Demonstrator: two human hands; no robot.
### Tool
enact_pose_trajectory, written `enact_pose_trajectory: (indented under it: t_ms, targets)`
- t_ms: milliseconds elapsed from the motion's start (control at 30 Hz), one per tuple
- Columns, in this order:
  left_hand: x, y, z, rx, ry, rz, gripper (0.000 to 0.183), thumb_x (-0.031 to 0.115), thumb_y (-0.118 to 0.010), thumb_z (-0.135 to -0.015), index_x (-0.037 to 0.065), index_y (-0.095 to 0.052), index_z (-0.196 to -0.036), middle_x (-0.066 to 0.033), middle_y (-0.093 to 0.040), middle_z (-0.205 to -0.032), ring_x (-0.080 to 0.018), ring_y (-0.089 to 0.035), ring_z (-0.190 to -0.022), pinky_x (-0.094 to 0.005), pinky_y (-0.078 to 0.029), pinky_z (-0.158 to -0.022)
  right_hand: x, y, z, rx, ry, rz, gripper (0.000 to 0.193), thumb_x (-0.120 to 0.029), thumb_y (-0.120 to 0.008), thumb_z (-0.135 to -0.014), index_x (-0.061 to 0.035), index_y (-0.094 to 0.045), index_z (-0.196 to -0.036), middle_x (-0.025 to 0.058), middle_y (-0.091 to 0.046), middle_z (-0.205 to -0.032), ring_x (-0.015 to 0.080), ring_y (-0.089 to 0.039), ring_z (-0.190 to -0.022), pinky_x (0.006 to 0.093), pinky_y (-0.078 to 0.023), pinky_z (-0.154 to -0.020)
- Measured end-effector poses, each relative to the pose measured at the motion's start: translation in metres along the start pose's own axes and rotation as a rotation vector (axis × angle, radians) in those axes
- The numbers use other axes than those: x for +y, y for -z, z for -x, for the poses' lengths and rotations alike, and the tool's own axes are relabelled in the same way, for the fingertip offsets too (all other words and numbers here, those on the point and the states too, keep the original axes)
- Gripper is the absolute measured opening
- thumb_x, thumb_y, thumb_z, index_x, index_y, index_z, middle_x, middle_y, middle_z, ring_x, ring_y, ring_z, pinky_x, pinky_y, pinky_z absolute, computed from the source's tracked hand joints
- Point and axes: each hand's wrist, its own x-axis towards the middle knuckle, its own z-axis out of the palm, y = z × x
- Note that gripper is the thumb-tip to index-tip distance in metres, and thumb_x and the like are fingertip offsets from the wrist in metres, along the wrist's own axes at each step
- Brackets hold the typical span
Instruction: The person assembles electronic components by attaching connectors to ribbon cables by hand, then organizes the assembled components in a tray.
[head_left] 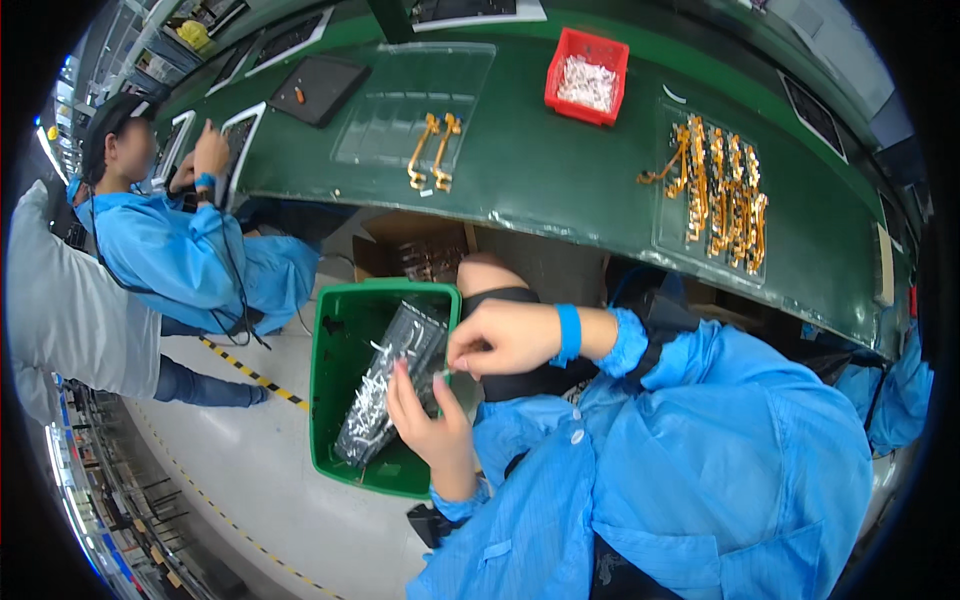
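Note:
My right hand [508, 336] is curled in a pinch at the right rim of a green bin [330, 300]. Whatever its fingertips hold is hidden or too small to name. Just below and left of it, over the bin, my left hand [436, 425] has its fingers stretched out, thumb apart, the thumb tip close to the right fingertips. Inside the bin a black tray [415, 325] leans at a slant, with many small white and silvery strips [370, 400] scattered on it. A blue band [568, 334] circles my right wrist.
On the green bench, orange flex cables lie on a left clear sheet [380, 135] and in rows on a right clear sheet [672, 225]. A red bin [621, 80] holds white bits. A black tray [320, 88] lies farther left. A seated co-worker [190, 240] works at left.

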Motion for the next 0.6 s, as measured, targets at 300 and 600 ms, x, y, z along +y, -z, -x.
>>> enact_pose_trajectory:
  t_ms: [300,600]
  targets:
    - [0.009,0.0,0.015,-0.079,-0.061,-0.024,0.053,0.007,-0.065,-0.081,-0.008,-0.05,-0.13,-0.0266,-0.052,-0.132,-0.0424,-0.053,-0.12,-0.0475,-0.041,-0.102,0.001,-0.008,0.013,0.054,0.033,0.013,0.019,-0.014,-0.058,-0.092,0.0019,-0.067,-0.097,0.014,-0.07,-0.085,0.0245,-0.068,-0.076,0.0347,-0.052,-0.068]
    - [0.023,-0.006,0.002,0.053,-0.137,0.031,0.026,-0.003,-0.064,-0.083,-0.008,-0.065,-0.108,-0.02,-0.069,-0.103,-0.0358,-0.067,-0.091,-0.0408,-0.053,-0.081,-0.013,-0.003,0.016,0.2,0.021,-0.136,0.02,-0.012,-0.058,-0.089,0.0035,-0.067,-0.099,0.0107,-0.07,-0.077,0.0167,-0.066,-0.067,0.0303,-0.052,-0.066]
